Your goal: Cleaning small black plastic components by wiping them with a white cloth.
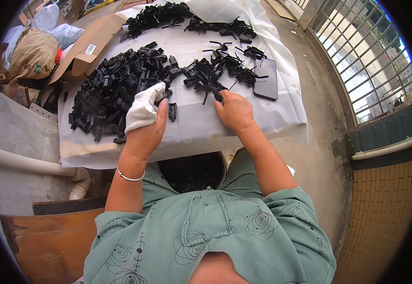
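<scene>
My left hand [144,110] wears a white glove that leaves the thumb bare. Between its thumb and fingers is a small black plastic part [167,94]. My right hand [235,110] is bare, its thumb and fingers closed on a black piece [219,96] at the near edge of a smaller heap of black pieces with thin prongs [206,75]. Left of that, beside my gloved hand, spreads a large pile of black plastic parts [116,85]. One loose black part [172,111] lies on the white sheet just right of my left thumb.
A white sheet [192,130] covers the table. A dark phone [265,85] lies at its right side. More black pieces [158,19] line the far end. Cardboard [92,45] and a tan sack [33,54] stand at the left. A dark container [192,173] sits between my knees.
</scene>
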A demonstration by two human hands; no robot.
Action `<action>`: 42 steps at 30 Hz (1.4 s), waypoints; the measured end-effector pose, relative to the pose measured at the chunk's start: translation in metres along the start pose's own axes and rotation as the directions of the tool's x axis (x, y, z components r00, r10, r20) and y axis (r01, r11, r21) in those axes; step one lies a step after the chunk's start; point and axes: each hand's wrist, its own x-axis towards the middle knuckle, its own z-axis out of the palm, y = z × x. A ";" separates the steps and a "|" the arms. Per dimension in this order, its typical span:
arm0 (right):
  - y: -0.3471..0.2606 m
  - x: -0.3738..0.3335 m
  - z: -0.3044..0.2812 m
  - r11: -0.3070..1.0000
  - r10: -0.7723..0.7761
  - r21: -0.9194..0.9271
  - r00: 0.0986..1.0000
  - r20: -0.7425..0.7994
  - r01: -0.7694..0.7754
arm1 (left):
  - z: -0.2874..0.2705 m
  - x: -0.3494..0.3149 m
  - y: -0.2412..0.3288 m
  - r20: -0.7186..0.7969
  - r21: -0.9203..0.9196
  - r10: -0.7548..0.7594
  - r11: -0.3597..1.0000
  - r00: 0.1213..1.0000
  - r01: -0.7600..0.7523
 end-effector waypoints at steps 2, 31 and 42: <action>-0.001 -0.002 -0.007 0.977 0.011 0.211 1.000 0.011 -0.013 | 0.006 -0.012 0.008 0.345 -0.439 -0.359 0.755 0.867 0.488; -0.054 -0.043 -0.065 0.539 -0.078 0.829 0.971 0.226 -0.150 | 0.022 -0.042 0.049 0.436 -0.820 -0.213 0.306 0.874 0.484; -0.052 -0.044 -0.065 0.695 -0.272 0.719 0.918 0.288 -0.020 | 0.024 -0.041 0.048 0.268 -0.555 -0.224 0.759 0.937 0.340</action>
